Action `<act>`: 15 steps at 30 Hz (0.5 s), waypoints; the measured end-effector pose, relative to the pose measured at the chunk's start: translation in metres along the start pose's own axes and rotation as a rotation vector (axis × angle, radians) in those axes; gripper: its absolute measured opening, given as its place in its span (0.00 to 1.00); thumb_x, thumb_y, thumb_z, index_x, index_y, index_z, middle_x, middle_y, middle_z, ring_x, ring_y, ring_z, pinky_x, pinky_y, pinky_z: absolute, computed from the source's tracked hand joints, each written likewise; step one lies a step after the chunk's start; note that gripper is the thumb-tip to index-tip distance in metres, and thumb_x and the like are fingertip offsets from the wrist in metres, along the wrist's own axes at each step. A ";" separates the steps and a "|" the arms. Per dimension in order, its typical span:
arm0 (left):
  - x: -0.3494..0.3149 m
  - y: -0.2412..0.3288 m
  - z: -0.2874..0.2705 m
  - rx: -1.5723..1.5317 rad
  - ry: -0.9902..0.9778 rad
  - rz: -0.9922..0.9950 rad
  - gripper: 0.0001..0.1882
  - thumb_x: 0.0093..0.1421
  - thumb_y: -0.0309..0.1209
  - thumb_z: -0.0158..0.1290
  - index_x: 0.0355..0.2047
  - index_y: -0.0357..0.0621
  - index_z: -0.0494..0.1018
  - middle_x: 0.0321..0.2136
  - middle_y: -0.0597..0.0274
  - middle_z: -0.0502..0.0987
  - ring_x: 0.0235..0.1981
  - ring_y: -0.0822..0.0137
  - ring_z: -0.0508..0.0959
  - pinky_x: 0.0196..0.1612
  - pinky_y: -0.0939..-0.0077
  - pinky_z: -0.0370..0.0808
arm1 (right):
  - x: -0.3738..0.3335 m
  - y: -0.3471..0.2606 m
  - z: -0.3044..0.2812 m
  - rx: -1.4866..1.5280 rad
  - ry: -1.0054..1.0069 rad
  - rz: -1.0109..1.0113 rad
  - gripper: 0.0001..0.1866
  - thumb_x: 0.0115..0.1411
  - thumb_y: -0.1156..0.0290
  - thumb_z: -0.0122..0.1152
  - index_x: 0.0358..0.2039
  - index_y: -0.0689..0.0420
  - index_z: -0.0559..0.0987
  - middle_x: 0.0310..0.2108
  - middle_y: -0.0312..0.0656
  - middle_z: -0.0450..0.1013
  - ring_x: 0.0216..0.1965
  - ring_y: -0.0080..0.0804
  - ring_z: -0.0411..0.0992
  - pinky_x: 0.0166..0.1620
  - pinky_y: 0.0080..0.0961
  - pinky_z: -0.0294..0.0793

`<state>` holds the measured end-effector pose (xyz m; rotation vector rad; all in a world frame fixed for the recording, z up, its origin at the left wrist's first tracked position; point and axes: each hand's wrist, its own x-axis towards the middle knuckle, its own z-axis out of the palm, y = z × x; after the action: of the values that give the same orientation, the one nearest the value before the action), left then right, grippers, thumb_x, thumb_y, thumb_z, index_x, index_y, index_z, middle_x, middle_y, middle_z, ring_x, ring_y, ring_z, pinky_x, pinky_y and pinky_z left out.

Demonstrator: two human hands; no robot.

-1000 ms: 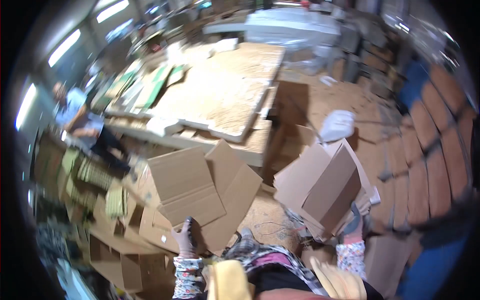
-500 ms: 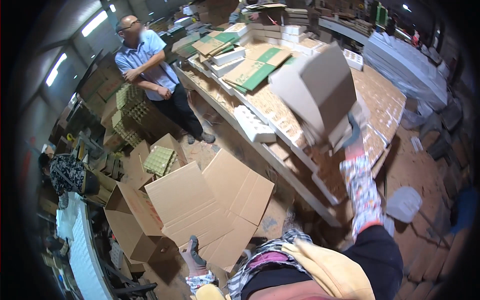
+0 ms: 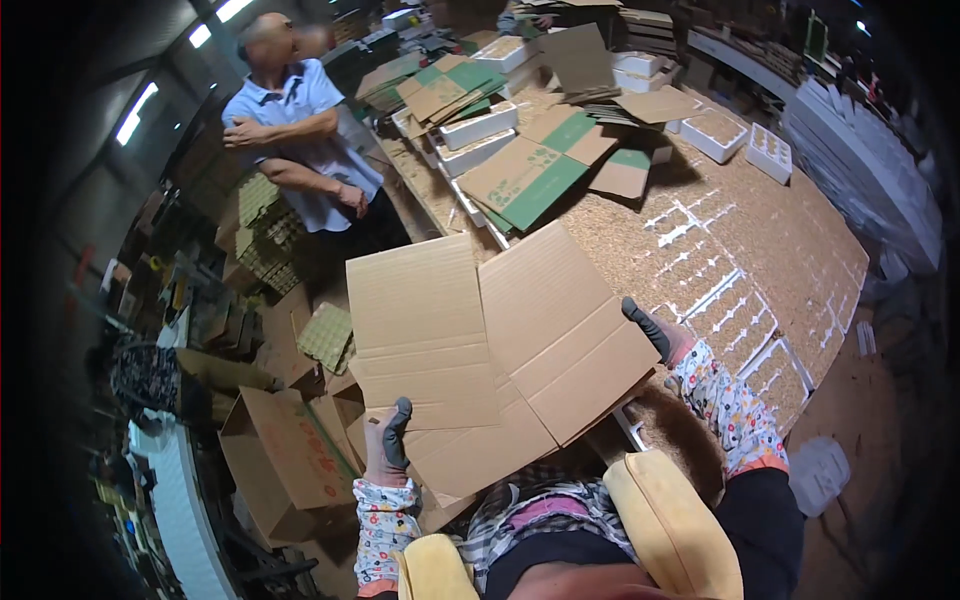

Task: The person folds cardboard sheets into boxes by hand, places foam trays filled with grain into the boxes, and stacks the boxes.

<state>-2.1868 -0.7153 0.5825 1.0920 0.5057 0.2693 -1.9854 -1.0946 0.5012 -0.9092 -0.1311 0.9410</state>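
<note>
Both my gloved hands hold flat, folded brown cardboard sheets (image 3: pixel 470 375) in front of my body. My left hand (image 3: pixel 388 445) grips their lower left edge, with its dark thumb over the top face. At the right edge my right hand (image 3: pixel 660 335) has its dark-tipped fingers and thumb closed on the board. The sheets fan apart at the top, with creases running across them. Beyond them, printed green-and-brown cardboard pieces (image 3: pixel 535 175) lie heaped on the table covered in sawdust-like grains (image 3: pixel 790 235). How many sheets I hold cannot be told.
White foam trays (image 3: pixel 715 135) stand on the table's far side. An open cardboard box (image 3: pixel 285 440) sits on the floor at left, near moulded egg trays (image 3: pixel 328 338). A person in a light blue shirt (image 3: pixel 300 130) stands by the table with arms crossed; another person (image 3: pixel 150 380) bends at far left.
My right hand has left the blurred cardboard over the table and now grips the right edge of the sheets. My left hand has lifted the sheets, and loose cardboard now lies farther back.
</note>
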 end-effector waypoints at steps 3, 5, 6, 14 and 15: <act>0.089 -0.016 -0.018 0.366 -0.098 0.025 0.18 0.54 0.24 0.56 0.45 0.32 0.70 0.35 0.54 0.78 0.36 0.62 0.80 0.37 0.72 0.78 | -0.012 -0.018 0.029 -0.073 0.198 -0.123 0.29 0.60 0.58 0.60 0.56 0.63 0.67 0.50 0.42 0.71 0.52 0.31 0.70 0.53 0.28 0.70; 0.142 -0.012 0.014 0.549 -0.257 0.006 0.20 0.51 0.23 0.57 0.45 0.32 0.69 0.36 0.53 0.78 0.34 0.61 0.80 0.38 0.70 0.79 | -0.008 -0.013 0.026 -0.236 0.411 -0.172 0.27 0.59 0.65 0.60 0.55 0.64 0.67 0.49 0.45 0.71 0.51 0.32 0.71 0.52 0.30 0.72; 0.162 -0.004 0.023 0.559 -0.291 -0.003 0.20 0.51 0.23 0.57 0.45 0.32 0.69 0.36 0.53 0.78 0.34 0.61 0.80 0.38 0.70 0.79 | -0.007 -0.008 0.010 -0.207 0.481 -0.211 0.26 0.59 0.67 0.60 0.55 0.64 0.66 0.49 0.46 0.71 0.51 0.33 0.71 0.52 0.31 0.73; 0.321 0.008 0.078 0.014 -0.720 -0.424 0.27 0.50 0.26 0.56 0.53 0.37 0.66 0.40 0.53 0.77 0.39 0.59 0.79 0.42 0.68 0.79 | 0.048 0.061 0.008 0.404 0.457 -0.423 0.25 0.60 0.66 0.58 0.56 0.63 0.66 0.51 0.44 0.70 0.51 0.31 0.71 0.52 0.29 0.73; 0.343 0.006 0.079 0.012 -0.763 -0.476 0.27 0.51 0.25 0.55 0.53 0.37 0.66 0.41 0.53 0.77 0.41 0.58 0.79 0.43 0.67 0.78 | 0.058 0.044 0.025 0.287 0.573 -0.443 0.22 0.59 0.68 0.58 0.51 0.64 0.70 0.46 0.43 0.74 0.45 0.30 0.74 0.48 0.25 0.75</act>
<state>-1.8524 -0.6201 0.5284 0.9648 0.0656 -0.5571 -1.9905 -1.0248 0.4693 -0.8043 0.2789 0.2568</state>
